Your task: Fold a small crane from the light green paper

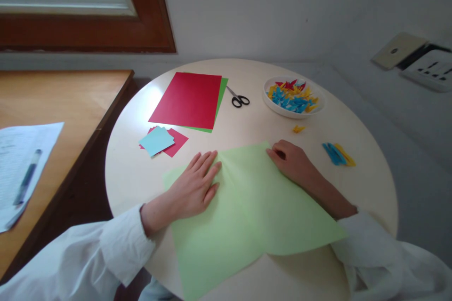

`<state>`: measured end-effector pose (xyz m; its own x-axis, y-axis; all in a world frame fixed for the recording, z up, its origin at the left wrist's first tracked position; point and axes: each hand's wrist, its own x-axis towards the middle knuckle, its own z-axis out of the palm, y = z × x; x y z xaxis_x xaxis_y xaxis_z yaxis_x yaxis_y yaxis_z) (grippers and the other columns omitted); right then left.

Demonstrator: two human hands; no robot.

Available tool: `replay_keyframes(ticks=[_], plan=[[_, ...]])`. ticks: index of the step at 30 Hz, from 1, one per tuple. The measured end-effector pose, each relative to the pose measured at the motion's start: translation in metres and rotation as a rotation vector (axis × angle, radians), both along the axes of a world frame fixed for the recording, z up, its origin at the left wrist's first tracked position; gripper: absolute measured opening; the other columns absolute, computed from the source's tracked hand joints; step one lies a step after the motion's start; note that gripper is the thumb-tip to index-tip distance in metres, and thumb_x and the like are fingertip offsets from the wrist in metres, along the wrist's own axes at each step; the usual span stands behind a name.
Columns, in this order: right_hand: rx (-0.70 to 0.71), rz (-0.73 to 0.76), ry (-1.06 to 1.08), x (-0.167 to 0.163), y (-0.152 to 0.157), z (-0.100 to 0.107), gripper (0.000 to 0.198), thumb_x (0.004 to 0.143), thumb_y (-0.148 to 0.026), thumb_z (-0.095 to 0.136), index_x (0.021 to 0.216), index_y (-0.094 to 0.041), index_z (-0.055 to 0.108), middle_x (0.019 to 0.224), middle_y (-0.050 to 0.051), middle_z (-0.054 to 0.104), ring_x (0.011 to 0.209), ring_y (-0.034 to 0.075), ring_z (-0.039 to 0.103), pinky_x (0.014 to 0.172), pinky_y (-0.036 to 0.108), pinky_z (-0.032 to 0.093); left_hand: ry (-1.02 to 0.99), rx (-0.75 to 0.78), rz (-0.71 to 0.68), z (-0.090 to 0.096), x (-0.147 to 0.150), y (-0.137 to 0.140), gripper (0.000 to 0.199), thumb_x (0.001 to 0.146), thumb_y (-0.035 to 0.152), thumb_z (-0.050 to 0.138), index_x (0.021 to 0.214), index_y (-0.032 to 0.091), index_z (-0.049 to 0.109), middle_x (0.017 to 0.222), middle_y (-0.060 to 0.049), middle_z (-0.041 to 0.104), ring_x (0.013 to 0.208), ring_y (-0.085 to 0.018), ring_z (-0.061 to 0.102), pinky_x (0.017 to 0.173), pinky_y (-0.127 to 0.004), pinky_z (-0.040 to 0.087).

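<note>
A large light green sheet of paper (254, 207) lies across the front of the round table, a crease running down its middle. My left hand (194, 186) rests flat on its left half, fingers stretched toward the back edge. At the far right corner, my right hand (291, 160) pinches the paper between thumb and curled fingers. The right half is lifted somewhat off the table. Beyond my left hand lie small light blue (157, 141) and red paper squares (178, 143). Right of my right hand are folded blue (334, 154) and yellow paper strips (346, 155).
A red sheet (187, 99) over green paper (221, 103) lies at the back, beside black-handled scissors (238, 99). A white dish (293, 114) holds many folded paper pieces; one yellow piece (298, 129) lies before it. At left, a wooden desk (70, 94) carries papers (38, 138) and a pen (28, 176).
</note>
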<state>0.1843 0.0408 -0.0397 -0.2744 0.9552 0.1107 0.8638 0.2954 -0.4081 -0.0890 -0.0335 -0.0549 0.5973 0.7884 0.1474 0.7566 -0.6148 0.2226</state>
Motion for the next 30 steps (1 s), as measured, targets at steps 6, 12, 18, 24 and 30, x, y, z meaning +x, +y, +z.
replay_keyframes(ticks=[6, 12, 18, 24, 30], plan=[[-0.023, 0.007, 0.007, 0.000, 0.000, 0.000, 0.025, 0.079, -0.032, 0.041, 0.057, -0.022, 0.038, 0.064, 0.004, 0.049, 0.063, 0.017, 0.048, 0.063, 0.031, 0.038, 0.039, 0.014, -0.003, 0.001, 0.000, 0.000, 0.047, 0.089, 0.030, 0.039, 0.131, 0.008, 0.040, 0.145, -0.022, 0.031, 0.136, -0.033, 0.026, 0.110, -0.052, 0.022], [-0.022, 0.001, 0.019, 0.001, 0.000, -0.001, 0.025, 0.079, -0.032, 0.040, 0.057, -0.022, 0.038, 0.065, 0.004, 0.049, 0.063, 0.018, 0.049, 0.063, 0.031, 0.038, 0.065, 0.029, -0.002, 0.002, 0.000, -0.001, 0.047, 0.090, 0.030, 0.038, 0.132, 0.009, 0.038, 0.146, -0.022, 0.031, 0.136, -0.033, 0.026, 0.109, -0.052, 0.023], [-0.019, -0.029, 0.080, 0.003, -0.001, 0.001, 0.026, 0.079, -0.034, 0.044, 0.057, -0.022, 0.042, 0.064, 0.003, 0.050, 0.061, 0.017, 0.049, 0.061, 0.030, 0.038, 0.063, 0.025, -0.008, 0.000, 0.000, 0.000, 0.048, 0.090, 0.030, 0.038, 0.132, 0.007, 0.039, 0.145, -0.023, 0.031, 0.136, -0.033, 0.026, 0.110, -0.053, 0.023], [-0.075, -0.098, 0.172, 0.008, -0.001, 0.004, 0.029, 0.077, -0.039, 0.050, 0.055, -0.021, 0.048, 0.060, 0.002, 0.053, 0.055, 0.015, 0.048, 0.054, 0.029, 0.037, 0.053, 0.071, -0.023, 0.002, -0.002, -0.002, 0.046, 0.091, 0.027, 0.039, 0.132, 0.007, 0.038, 0.147, -0.022, 0.028, 0.138, -0.033, 0.021, 0.110, -0.054, 0.022], [-0.025, -0.073, 0.181, 0.011, -0.005, 0.000, 0.024, 0.076, -0.033, 0.054, 0.056, -0.021, 0.050, 0.064, 0.003, 0.055, 0.059, 0.016, 0.052, 0.056, 0.029, 0.039, -0.006, 0.051, -0.058, 0.006, -0.001, -0.003, 0.046, 0.093, 0.026, 0.035, 0.134, 0.006, 0.037, 0.141, -0.020, 0.039, 0.135, -0.029, 0.031, 0.111, -0.050, 0.026]])
